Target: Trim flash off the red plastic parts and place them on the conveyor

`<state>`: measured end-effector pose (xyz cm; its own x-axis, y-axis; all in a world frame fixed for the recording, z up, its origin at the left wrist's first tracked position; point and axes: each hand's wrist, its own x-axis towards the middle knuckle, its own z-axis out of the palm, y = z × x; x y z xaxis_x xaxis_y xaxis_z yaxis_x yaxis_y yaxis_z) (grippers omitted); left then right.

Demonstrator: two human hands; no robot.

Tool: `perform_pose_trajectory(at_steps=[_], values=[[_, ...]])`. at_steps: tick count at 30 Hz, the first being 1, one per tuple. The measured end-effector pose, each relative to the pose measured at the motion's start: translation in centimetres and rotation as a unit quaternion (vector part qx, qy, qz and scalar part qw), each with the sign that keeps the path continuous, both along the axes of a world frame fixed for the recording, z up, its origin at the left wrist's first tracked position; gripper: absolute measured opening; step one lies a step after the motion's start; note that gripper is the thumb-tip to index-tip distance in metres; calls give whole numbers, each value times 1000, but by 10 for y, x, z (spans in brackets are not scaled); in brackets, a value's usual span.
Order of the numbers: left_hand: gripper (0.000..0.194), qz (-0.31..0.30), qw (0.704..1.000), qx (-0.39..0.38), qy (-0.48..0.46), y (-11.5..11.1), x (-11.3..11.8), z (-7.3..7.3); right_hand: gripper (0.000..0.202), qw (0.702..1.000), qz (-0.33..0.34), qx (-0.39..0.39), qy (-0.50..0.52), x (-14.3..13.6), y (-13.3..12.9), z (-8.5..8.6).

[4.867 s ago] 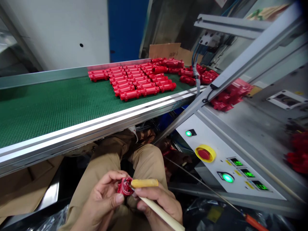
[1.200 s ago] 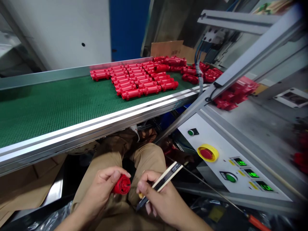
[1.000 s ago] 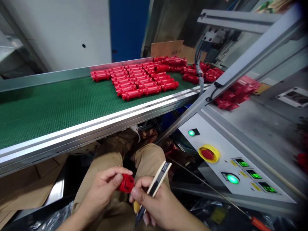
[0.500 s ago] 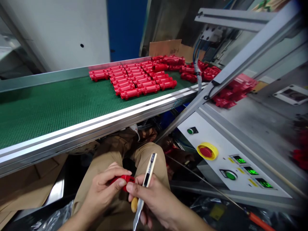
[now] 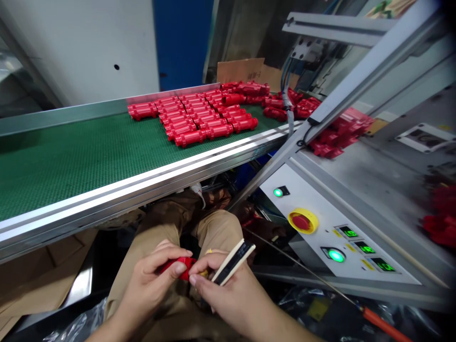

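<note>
While left hand (image 5: 155, 275) grips red part (image 5: 184, 269) | right hand (image 5: 233, 292) grips cutter (image 5: 233, 262) | carton (image 5: 238, 71): contents hidden

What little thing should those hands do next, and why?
Perhaps ease the right hand back slightly: its fingertips hide much of one end of the red part held in the left hand, so that end is hard to see.

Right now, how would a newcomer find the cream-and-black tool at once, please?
Start at the green conveyor belt and look down to the person's tan trousers. There the right hand holds the slim tool, one end slanting up to the right. Its cream edges and black middle set it apart from the red part in the left hand.
</note>
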<state>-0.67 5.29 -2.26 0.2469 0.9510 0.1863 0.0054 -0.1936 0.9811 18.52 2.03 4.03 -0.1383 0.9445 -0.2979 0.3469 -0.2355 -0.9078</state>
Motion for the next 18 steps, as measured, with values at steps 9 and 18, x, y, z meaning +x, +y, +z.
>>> perform_pose_trajectory(at_steps=[9,18], values=[[9,53,993,-102,-29,-8,2,-3,15,944,10,281,-170,-9,-3,-6],[33,95,944,-266,-169,-7,8,-1,26,970,-100,161,-149,42,2,-11]])
